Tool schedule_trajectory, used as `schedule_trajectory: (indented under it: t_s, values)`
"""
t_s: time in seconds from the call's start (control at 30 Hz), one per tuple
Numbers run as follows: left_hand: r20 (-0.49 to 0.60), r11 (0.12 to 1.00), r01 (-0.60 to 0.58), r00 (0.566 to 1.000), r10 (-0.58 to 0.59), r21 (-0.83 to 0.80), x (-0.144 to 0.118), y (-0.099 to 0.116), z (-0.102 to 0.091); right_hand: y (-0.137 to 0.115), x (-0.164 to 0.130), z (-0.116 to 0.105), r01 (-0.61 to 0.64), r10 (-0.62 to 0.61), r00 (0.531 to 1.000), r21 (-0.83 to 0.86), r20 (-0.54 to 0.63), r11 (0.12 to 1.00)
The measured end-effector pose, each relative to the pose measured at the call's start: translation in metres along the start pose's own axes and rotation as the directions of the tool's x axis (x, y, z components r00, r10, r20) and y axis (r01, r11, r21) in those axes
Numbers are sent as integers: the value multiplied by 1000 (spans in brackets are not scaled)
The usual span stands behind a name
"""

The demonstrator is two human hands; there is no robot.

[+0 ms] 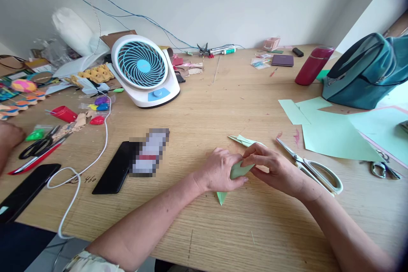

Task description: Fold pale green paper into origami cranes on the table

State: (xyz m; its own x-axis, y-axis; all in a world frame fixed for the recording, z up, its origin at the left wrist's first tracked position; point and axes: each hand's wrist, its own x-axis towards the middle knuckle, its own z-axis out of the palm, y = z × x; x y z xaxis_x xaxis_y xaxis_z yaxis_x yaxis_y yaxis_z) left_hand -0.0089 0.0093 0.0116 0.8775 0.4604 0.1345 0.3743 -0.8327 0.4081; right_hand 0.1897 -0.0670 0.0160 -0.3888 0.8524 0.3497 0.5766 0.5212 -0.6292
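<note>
Low in the centre of the frame, we pinch a folded green paper piece [237,171] between both hands: our left hand [219,171] closes on its left side, our right hand [274,168] grips its upper edge. White-handled scissors [310,166] lie just right, on the wooden table [223,106].
</note>
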Motion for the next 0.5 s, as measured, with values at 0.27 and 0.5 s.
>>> schedule_trajectory:
  t_s: [0.27, 0.5]
  values:
    - [31, 999, -15, 999, 16, -31, -1, 1, 0, 1, -1, -6, -48, 48, 999, 2, -18, 999]
    - [33, 998, -44, 998, 46, -51, -1, -1, 0, 0, 0, -8, -94, 94, 995, 4, -20, 996]
